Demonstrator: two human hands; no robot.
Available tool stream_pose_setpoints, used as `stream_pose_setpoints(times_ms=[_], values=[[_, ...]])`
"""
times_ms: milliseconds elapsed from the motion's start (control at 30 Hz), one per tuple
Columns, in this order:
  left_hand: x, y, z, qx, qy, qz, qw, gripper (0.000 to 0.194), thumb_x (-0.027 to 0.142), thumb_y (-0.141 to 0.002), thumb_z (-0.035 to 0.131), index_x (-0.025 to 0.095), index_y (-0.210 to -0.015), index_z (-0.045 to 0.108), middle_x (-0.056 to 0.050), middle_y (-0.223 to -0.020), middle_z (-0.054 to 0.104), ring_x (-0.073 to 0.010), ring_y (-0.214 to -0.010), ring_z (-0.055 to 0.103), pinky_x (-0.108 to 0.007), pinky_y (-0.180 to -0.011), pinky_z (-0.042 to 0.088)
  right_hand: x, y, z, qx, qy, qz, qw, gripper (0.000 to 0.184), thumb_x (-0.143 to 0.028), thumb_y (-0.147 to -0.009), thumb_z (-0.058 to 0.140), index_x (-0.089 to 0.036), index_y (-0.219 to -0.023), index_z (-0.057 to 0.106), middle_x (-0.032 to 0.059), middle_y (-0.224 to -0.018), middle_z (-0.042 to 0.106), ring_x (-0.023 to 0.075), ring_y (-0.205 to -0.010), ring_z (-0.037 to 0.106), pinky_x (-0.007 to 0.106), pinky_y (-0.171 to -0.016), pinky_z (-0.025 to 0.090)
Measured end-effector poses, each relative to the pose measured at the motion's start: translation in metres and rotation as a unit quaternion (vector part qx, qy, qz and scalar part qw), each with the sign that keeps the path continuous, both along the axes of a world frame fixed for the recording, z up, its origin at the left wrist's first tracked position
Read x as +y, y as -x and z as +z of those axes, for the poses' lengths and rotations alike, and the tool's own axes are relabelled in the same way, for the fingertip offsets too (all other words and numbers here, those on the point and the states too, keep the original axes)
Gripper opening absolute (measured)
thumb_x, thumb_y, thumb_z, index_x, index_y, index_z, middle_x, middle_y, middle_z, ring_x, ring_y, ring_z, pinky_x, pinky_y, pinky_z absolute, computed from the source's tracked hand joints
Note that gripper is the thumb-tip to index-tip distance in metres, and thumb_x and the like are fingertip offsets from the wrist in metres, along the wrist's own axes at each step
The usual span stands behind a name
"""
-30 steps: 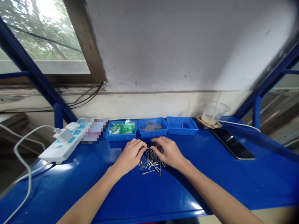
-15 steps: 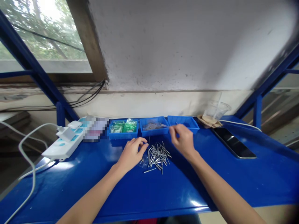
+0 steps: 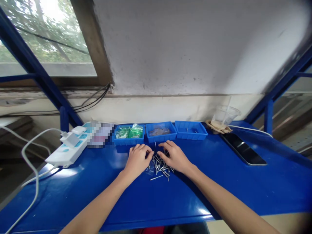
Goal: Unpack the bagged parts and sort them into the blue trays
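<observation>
A heap of small metal pins [image 3: 161,167] lies on the blue table [image 3: 219,182]. My left hand [image 3: 137,160] rests at the heap's left edge with its fingers curled and pinched at the pins. My right hand [image 3: 173,156] lies over the heap's right side, its fingers bent down onto the pins. What each pinch holds is too small to make out. A small clear bag [image 3: 149,169] lies under the pins by my left hand. Behind the hands stand three blue trays: the left tray [image 3: 128,140] with green packets, the middle tray [image 3: 160,136] and the right tray [image 3: 191,135].
A white power strip [image 3: 69,148] with a plug and white cable sits at the left. A black phone [image 3: 242,149] lies at the right. A clear plastic cup [image 3: 225,116] stands at the back right. The wall rises close behind the trays.
My right hand came back from the right tray to the pin heap. My left hand stayed at the heap's left edge.
</observation>
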State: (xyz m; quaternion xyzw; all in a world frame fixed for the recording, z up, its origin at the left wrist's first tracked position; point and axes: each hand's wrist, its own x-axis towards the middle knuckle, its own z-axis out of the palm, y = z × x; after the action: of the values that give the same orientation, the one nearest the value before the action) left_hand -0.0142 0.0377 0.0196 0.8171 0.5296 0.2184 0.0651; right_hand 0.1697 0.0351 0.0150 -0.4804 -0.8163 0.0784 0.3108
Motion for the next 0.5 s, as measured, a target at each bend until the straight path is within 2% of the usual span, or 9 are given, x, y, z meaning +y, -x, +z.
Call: stream_pose_setpoints(times_ms=[100,267,367,500], values=[[-0.0004,-0.0027,-0.0016,0.013,-0.007,-0.007,1.000,0.012,0.034,-0.083,0.056,0.024,-0.086,0.063,-0.002,-0.091,0.065,-0.0240,-0.092,0.053,-0.039,-0.079,0.035,0.0032,-0.0012,-0.0040,-0.010,0.020,-0.002,1.000,0.022,-0.032,-0.087,0.052,-0.018,-0.103,0.059,0.0066,-0.089,0.059,0.0193,-0.083,0.054,0.033,-0.073,0.044],[-0.0001,-0.0026,-0.0039,0.025,0.007,-0.006,1.000,0.016,0.023,-0.085,0.050,0.022,-0.074,0.062,-0.002,-0.086,0.064,-0.0239,-0.089,0.053,-0.042,-0.079,0.035,0.0032,-0.0023,-0.0025,-0.021,0.038,0.046,0.998,0.018,-0.026,-0.087,0.052,-0.018,-0.100,0.061,0.0045,-0.082,0.059,0.0186,-0.082,0.052,0.033,-0.074,0.042],[0.0022,0.0017,-0.0020,0.000,0.010,0.001,1.000,0.015,0.020,-0.086,0.047,0.021,-0.076,0.059,-0.003,-0.089,0.063,-0.0237,-0.090,0.052,-0.041,-0.078,0.036,0.0018,-0.0016,-0.0026,-0.006,0.034,0.059,0.998,0.018,-0.021,-0.088,0.048,-0.018,-0.103,0.059,0.0038,-0.081,0.059,0.0179,-0.080,0.052,0.032,-0.073,0.042],[0.0042,0.0043,0.0045,-0.065,-0.008,-0.025,0.998,0.014,0.021,-0.089,0.042,0.020,-0.080,0.054,-0.003,-0.088,0.060,-0.0215,-0.089,0.050,-0.037,-0.078,0.040,0.0008,-0.0014,-0.0033,0.018,-0.005,0.045,0.999,0.021,-0.023,-0.087,0.051,-0.019,-0.107,0.056,0.0062,-0.091,0.058,0.0177,-0.082,0.053,0.031,-0.073,0.044]])
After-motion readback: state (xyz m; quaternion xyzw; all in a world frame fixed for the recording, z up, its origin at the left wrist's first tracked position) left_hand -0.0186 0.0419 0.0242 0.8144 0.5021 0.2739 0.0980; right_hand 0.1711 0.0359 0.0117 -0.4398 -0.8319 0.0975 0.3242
